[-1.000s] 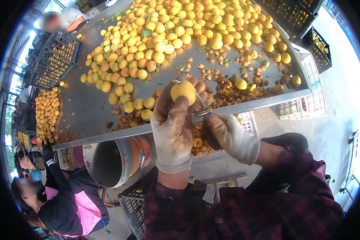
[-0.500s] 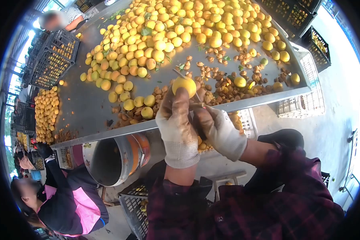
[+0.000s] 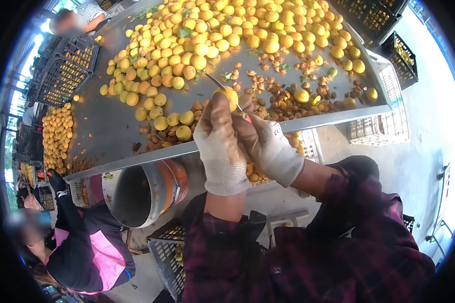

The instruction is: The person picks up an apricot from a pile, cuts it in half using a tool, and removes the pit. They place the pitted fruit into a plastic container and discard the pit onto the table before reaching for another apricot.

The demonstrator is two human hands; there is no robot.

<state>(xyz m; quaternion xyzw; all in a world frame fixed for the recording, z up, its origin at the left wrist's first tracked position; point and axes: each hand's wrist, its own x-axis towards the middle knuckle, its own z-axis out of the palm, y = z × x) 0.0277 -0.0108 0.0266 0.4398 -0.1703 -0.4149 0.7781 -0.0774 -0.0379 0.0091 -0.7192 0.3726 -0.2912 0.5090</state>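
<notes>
My left hand (image 3: 218,129), in a white glove with brown-stained fingers, is closed around a yellow apricot (image 3: 231,97) above the near edge of the metal table. A small knife (image 3: 216,81) is gripped in my right hand (image 3: 269,144), gloved the same way. Its thin blade lies against the apricot, with the tip sticking out past it to the upper left. Part of the blade is hidden by the fruit, and most of the handle by my fingers. Brown apricot pits (image 3: 268,92) and a few whole apricots lie on the table just beyond my hands.
A large heap of apricots (image 3: 207,38) covers the far part of the metal table (image 3: 103,121). Below its edge stand a bucket (image 3: 131,194), a black crate (image 3: 167,252) and a white crate (image 3: 379,129). A co-worker (image 3: 96,242) sits at left; another person is at upper left.
Both hands have shifted slightly left and up with the fruit and knife. The blade now reaches farther past the apricot. The co-worker at left has moved a little.
</notes>
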